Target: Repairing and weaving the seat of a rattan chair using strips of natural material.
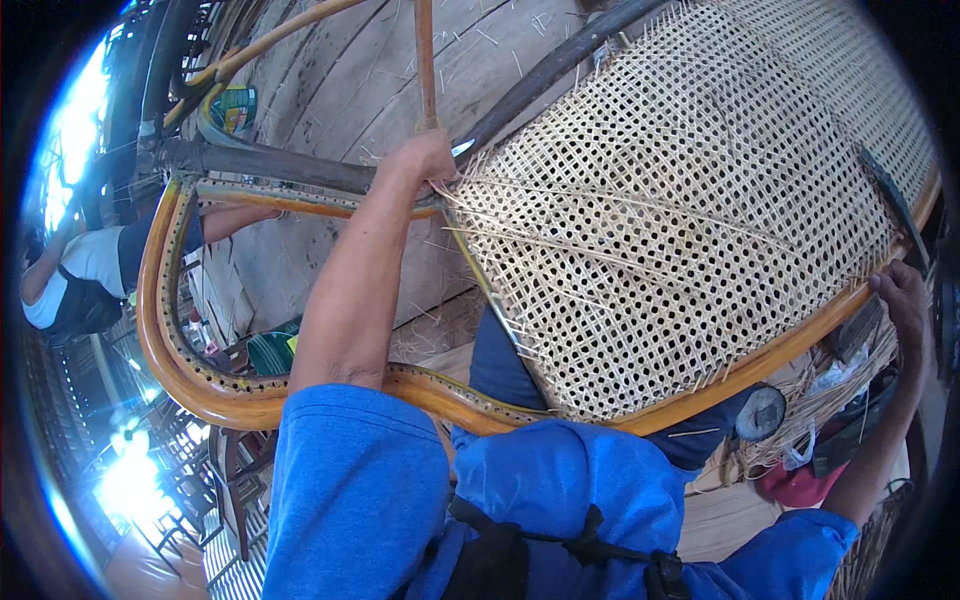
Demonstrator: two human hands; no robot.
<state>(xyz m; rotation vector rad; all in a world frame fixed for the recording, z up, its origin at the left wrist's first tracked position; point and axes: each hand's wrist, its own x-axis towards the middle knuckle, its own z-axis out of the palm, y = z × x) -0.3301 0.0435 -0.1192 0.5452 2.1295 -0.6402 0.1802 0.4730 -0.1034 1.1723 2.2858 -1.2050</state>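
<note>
The woven cane panel is braced mid-frame, its upper-left corner pinched by the left hand and its right frame clasped by the right hand

Worn plank floor — strewn fibres, bright daylight at left.

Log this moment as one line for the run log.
left hand gripping frame beside woven cane panel | right hand on frame edge
</note>
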